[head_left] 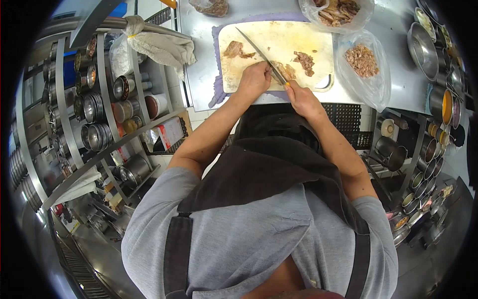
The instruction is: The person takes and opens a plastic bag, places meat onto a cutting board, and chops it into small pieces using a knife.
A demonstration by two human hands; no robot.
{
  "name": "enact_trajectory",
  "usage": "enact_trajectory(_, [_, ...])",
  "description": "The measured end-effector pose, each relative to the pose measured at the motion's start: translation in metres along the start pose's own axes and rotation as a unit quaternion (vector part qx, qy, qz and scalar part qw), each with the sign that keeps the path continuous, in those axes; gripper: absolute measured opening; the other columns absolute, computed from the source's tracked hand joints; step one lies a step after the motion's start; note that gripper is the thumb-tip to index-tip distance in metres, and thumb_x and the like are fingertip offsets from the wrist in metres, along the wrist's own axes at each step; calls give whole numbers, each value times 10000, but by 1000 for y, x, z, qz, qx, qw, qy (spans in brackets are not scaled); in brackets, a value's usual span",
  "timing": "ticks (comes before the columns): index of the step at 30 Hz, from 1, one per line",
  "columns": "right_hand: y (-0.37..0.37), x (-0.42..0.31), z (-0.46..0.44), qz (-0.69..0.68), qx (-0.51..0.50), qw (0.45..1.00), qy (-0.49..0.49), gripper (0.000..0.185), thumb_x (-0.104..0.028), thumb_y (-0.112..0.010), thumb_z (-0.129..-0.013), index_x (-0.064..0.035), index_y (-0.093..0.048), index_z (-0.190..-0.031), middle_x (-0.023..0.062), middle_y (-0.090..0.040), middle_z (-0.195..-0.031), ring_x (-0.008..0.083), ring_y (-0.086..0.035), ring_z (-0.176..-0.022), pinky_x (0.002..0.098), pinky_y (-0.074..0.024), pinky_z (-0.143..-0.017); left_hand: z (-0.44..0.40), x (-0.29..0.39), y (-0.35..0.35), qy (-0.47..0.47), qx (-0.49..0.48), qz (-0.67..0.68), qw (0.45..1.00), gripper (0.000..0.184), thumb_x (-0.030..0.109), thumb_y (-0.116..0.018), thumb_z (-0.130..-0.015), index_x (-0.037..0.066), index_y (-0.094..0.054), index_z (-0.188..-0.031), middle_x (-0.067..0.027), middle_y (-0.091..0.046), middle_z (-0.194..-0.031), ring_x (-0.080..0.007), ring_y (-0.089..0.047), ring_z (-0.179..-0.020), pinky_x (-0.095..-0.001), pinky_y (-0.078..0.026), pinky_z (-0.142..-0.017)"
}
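My right hand (303, 100) is wrapped round the handle of a long kitchen knife (259, 54). Its blade slants up and to the left across a white cutting board (279, 31). Close against the left side of the blade, my left hand (255, 79) rests on the board with its fingers curled in; what lies under them is hidden. Some brownish meat (285, 71) shows just right of the blade. Chopped meat (304, 63) sits in a small heap further right, and a flat larger piece of meat (236, 50) lies at the left.
A purple cloth (217, 89) lies under the board on the steel counter (199, 30). To the right is a plastic bag of chopped meat (362, 61); behind it, another bag holds larger pieces (339, 12). Metal bowls (422, 50) line the right side. A shelf rack (102, 89) stands left.
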State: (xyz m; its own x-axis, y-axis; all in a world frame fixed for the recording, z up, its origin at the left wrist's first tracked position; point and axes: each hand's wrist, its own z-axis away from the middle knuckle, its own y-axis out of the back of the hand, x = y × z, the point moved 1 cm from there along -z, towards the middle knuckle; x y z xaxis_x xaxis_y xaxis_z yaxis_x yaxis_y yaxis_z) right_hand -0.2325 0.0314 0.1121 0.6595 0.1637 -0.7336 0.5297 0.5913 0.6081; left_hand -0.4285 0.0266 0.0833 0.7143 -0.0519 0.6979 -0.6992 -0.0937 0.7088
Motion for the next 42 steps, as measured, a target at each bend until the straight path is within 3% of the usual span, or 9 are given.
enact_trajectory(6, [31, 2, 33, -15, 46, 999, -3, 311, -333, -458, -1014, -55, -546, -1121, 294, -635, -783, 483, -618, -796, 557, -462, -692, 1, 4, 2, 44, -15, -28, 999, 115, 69, -651, -800, -6, -637, -886, -193, -665, -789, -366, -665, -772, -431, -534, -698])
enact_trajectory(9, [42, 15, 42, -42, 89, 994, -44, 312, -326, -464, -1016, -54, -558, -1137, 289, -639, -805, 487, -613, -819, 547, -460, -695, -6, 19, 15, 28, -26, -91, 995, 204, 48, -631, -801, 20, -647, -1003, -202, -663, -1024, -360, -629, -995, -431, -502, -847])
enact_trajectory(11, [46, 24, 46, -58, 86, 990, -92, 308, -317, -473, -1016, -50, -574, -1133, 277, -644, -828, 486, -608, -850, 535, -459, -706, -12, 33, 22, -113, -77, -127, 983, 337, 18, -607, -794, 64, -635, -1126, -147, -587, -1254, -340, -523, -1192, -427, -430, -977])
enact_trajectory(12, [47, 24, 48, -56, 89, 990, -90, 308, -317, -473, -1016, -50, -574, -1133, 277, -644, -828, 486, -608, -850, 535, -459, -706, -13, 34, 20, -115, -74, -127, 982, 337, 18, -607, -794, 64, -635, -1126, -147, -587, -1254, -340, -523, -1192, -427, -430, -977])
enact_trajectory(14, [49, 25, 51, -60, 90, 989, -99, 298, -311, -478, -1016, -52, -578, -1123, 277, -644, -836, 481, -611, -855, 528, -460, -708, -15, 37, 12, -265, -123, -224, 930, 414, -1, -584, -781, 97, -626, -1182, -73, -545, -1325, -311, -478, -1242, -417, -404, -1013])
enact_trajectory(21, [46, 30, 60, -69, 69, 986, -136, 372, -379, -455, -1014, -56, -583, -1149, 279, -647, -852, 477, -614, -875, 532, -456, -732, -30, 29, -1, -235, -178, -156, 943, 391, 32, -618, -764, 103, -645, -1147, -51, -606, -1223, -286, -539, -1160, -398, -459, -956])
enact_trajectory(26, [43, 31, 61, -59, 68, 986, -143, 402, -405, -445, -1013, -62, -584, -1169, 281, -652, -876, 481, -610, -909, 535, -459, -754, -29, 31, -15, -162, -42, -172, 971, 303, 142, -690, -761, 42, -655, -1045, -97, -635, -1066, -289, -588, -999, -406, -503, -840])
enact_trajectory(32, [47, 26, 59, -37, 73, 988, -131, 387, -398, -445, -1013, -71, -574, -1176, 280, -655, -875, 482, -613, -896, 542, -463, -757, -24, 38, -20, -61, -51, -158, 984, 286, 169, -686, -791, 3, -645, -1021, -162, -647, -981, -340, -596, -955, -420, -493, -848])
enact_trajectory(42, [46, 17, 52, 31, 53, 993, -100, 356, -373, -449, -1014, -73, -565, -1166, 276, -659, -870, 474, -623, -888, 547, -470, -757, -35, 26, -24, -110, -40, -81, 990, 265, 114, -679, -773, 23, -648, -1020, -155, -659, -984, -338, -589, -965, -421, -479, -875])
